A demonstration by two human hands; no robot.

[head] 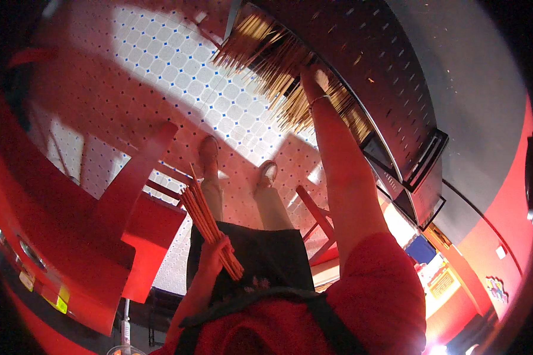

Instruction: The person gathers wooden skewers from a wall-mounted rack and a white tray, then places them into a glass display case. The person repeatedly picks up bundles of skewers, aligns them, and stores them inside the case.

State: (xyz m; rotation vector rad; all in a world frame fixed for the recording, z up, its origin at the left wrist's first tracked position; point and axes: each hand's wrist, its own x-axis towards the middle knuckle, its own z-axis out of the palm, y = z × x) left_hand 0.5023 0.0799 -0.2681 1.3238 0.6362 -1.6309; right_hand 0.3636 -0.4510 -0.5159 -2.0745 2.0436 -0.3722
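Observation:
My left hand (215,255) is low in front of the dark apron (266,255), closed around a bundle of thin reddish sticks (204,217). My right arm reaches up and forward to a dark metal rack, where many thin wooden sticks (293,106) lie side by side with their ends jutting out over its near edge. My right hand (315,77) is among those sticks; its fingers are partly hidden, and I cannot tell whether it grips any. More sticks (253,33) lie at the rack's far end.
The rack's perforated dark panel (364,57) rises behind the sticks. A red table (71,248) with a red chair (153,235) beside it stands at the left. Red wooden legs (317,217) of another seat are near my right side. The floor (195,80) is patterned tile.

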